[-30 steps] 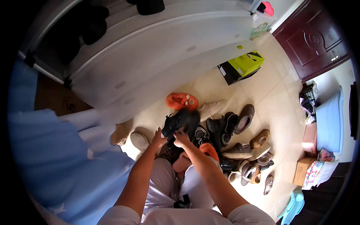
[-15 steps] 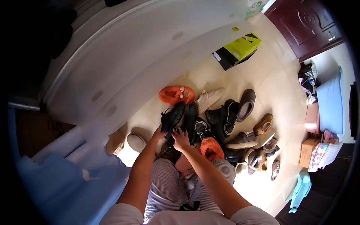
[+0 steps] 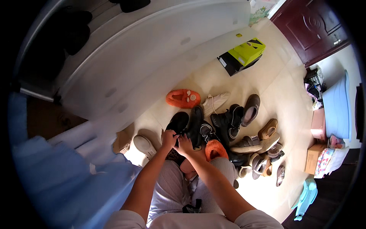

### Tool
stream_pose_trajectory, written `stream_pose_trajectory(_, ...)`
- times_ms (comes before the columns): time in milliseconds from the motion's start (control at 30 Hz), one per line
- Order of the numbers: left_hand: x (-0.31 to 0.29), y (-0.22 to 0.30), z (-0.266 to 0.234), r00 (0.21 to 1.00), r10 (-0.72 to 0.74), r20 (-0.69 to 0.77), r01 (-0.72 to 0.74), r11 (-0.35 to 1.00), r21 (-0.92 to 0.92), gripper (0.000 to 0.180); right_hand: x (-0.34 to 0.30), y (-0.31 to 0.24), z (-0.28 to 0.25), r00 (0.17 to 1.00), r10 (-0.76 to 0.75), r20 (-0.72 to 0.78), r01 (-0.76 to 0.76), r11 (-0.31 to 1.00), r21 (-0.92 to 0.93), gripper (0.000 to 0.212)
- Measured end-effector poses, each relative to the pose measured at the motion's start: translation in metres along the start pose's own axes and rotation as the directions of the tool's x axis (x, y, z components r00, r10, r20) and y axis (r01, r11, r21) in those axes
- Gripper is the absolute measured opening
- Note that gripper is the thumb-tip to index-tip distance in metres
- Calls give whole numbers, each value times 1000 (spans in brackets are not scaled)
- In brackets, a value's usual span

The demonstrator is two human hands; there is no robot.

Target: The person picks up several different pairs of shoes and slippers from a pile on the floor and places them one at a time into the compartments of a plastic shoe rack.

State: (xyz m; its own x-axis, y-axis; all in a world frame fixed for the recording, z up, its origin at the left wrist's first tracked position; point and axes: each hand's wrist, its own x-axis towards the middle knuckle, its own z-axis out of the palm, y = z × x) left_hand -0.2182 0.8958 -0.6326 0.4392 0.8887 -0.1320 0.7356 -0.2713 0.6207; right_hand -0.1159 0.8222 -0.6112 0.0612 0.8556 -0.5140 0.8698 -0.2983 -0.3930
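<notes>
In front of my knees, a black shoe [image 3: 178, 121] is tilted with its toe away from me. My left hand [image 3: 169, 139] is closed on its near end. Close beside it, my right hand [image 3: 185, 145] has its fingers drawn together at the same end; the fingertips are partly hidden. Another black shoe [image 3: 195, 120] lies just right of it. A fuzzy orange slipper [image 3: 215, 149] sits by my right knee, and its like, another orange slipper [image 3: 183, 98], lies farther off. A pale lace-up shoe [image 3: 216, 103] is next to that one.
Several brown and beige shoes [image 3: 248, 144] are heaped on the right. A pale shoe [image 3: 144, 145] stands at left, near blue cloth [image 3: 80, 179]. A white curved panel [image 3: 152, 65] borders the far left. Beyond lies a yellow-green and black box [image 3: 244, 55]; a blue tub [image 3: 337, 107] stands right.
The black shoe has come lower and nearer to me. My hands have drawn together at its near end, and the right fingers, spread before, are now closer together.
</notes>
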Motion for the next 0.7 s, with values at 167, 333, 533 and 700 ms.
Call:
stream_pose_trajectory(167, -9, 52, -24, 990, -92, -110, 87, 995, -51, 22, -19, -6, 8, 964, -120, -237, 143, 986, 82, 92)
stream_pose_trajectory(333, -38, 105, -63, 984, -92, -153, 85, 995, -56, 20, -41, -21, -11, 937, -66, -342, 144, 968, 206, 82)
stream_pose_trajectory(533, -69, 165, -104, 915, 167, -367, -203, 977, -63, 14, -78, -26, -62, 771, -100, -629, 361, 882, 303, 63)
stream_pose_trajectory(700, -86, 203, -135, 883, 207, -421, -261, 963, -74, 8, -110, -38, -112, 763, -25, -646, 420, 778, 467, 52)
